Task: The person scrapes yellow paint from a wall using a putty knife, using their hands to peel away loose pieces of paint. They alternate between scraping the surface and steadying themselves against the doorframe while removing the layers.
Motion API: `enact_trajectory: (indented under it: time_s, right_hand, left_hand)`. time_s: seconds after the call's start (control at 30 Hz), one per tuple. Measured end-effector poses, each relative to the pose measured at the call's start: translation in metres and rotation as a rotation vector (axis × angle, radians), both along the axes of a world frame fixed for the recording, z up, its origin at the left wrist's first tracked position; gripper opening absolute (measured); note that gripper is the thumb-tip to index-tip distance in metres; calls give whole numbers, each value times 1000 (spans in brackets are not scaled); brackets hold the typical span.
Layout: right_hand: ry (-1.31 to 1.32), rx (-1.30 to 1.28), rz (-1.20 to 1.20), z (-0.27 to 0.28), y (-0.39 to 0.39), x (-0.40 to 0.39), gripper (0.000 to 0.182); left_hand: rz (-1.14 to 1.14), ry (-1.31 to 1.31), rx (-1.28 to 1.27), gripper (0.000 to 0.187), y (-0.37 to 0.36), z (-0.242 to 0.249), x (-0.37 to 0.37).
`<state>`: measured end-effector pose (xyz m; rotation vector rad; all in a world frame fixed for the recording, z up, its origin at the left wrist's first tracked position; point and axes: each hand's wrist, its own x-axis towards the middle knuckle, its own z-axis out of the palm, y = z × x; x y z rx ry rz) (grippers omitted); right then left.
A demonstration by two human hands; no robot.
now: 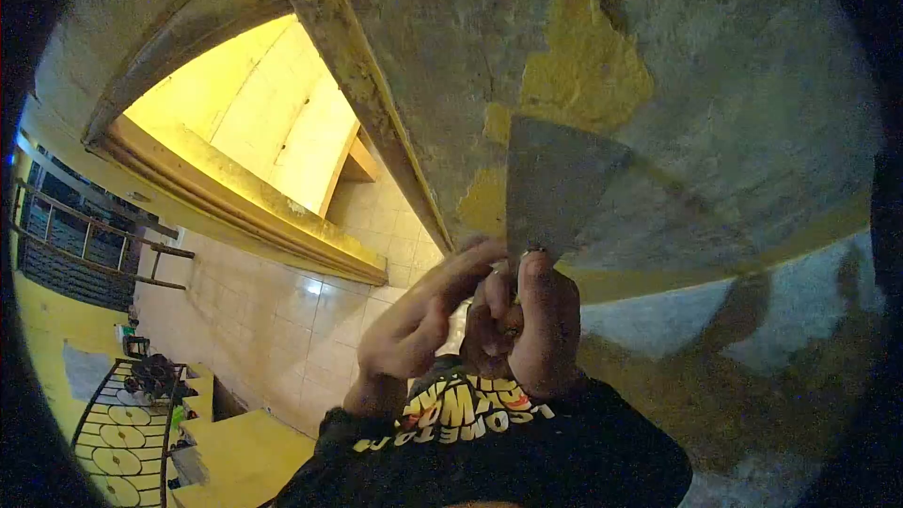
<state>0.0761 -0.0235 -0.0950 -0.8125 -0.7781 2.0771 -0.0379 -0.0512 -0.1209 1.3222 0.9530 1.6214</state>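
Both hands (470,320) gripping scraper (555,179), blade above fingers (531,273), against wall (734,85)

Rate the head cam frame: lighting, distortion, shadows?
Head view: heavy fisheye, black vignette ring, door frame bowed. Dim yellow light; the lit tiled room nearly blows out. The flat grey metal scraper blade, held by both hands, stays readable against the peeling yellow-painted wall. Soft shadows lower right.
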Motion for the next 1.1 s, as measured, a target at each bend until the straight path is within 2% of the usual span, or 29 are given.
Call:
enact_trajectory:
  time_s: [0.03, 0.07, 0.1, 0.13, 0.2, 0.23, 0.3, 0.33, 0.37, 0.4, 0.43, 0.5, 0.57, 0.63, 0.67, 0.7, 0.77, 0.83, 0.9, 0.93, 1.0, 1.1]
  right_hand:
    - [47, 124, -14, 1, 1, 2, 46]
    - [13, 9, -39, 3, 0, 0, 46]
    - [14, 12, -15, 1, 0, -1, 46]
    - [-44, 72, -118, -2, 0, -2, 46]
    - [-47, 136, -280, -19, 0, -1, 45]
    - [19, 99, -322, -18, -3, -6, 43]
    - [147, -9, -380, 2, -13, -14, 39]
    - [152, -6, -299, 7, -17, -18, 39]
    - [106, 71, -305, 11, -19, -19, 42]
    - [63, 155, -346, 14, -19, -20, 46]
    - [67, 164, -352, 9, -17, -21, 46]
    - [229, 149, -364, -7, -11, -14, 38]
    - [172, 274, -381, -6, -7, -15, 36]
    - [-60, 165, -424, 10, -10, -11, 35]
    - [-75, 160, -524, 13, -12, -9, 35]
    - [-56, 193, -511, 14, -12, -8, 36]
    - [-8, 265, -427, 18, -10, -9, 39]
    - [21, 295, -394, 24, -14, -8, 40]
    - [-26, 165, -285, 40, -19, -4, 40]
    - [-26, 161, -301, 35, -19, -5, 40]
    - [-17, 222, -284, 31, -15, -11, 42]
    - [-21, 151, -296, 32, -14, -8, 43]
  left_hand:
    - [126, -169, 33, 43, -4, -40, -9]
    - [255, -325, 83, 37, -8, -80, -18]
    - [522, -589, 46, 31, -20, -132, -27]
    - [711, 106, -148, 24, -30, -196, -41]
    - [857, -17, -457, 12, -50, -247, -54]
    - [739, -829, -401, 17, -47, -249, -51]
    - [836, -850, -416, 19, -48, -223, -60]
    - [808, -840, -388, 13, -48, -216, -66]
    - [755, -824, -379, 8, -50, -208, -73]
    - [673, -780, -394, 17, -51, -187, -79]
    - [664, -779, -386, 17, -48, -168, -81]
    - [372, -571, -357, 17, -41, -114, -68]
    - [50, -309, -299, 25, -30, -55, -54]
    - [-28, 125, 167, 37, 1, -15, -38]
    - [-10, 227, 227, 39, 10, 9, -34]
    - [24, 327, 293, 42, 17, 30, -27]
    - [10, 151, 192, 42, 22, 59, -10]
    - [12, 203, 199, 40, 24, 70, -4]
    - [12, 258, -151, 36, 24, 85, -1]
    - [59, 281, -36, 31, 33, 76, 1]
    - [50, 298, -74, 31, 36, 83, 0]
    - [90, 335, -66, 31, 42, 90, 9]
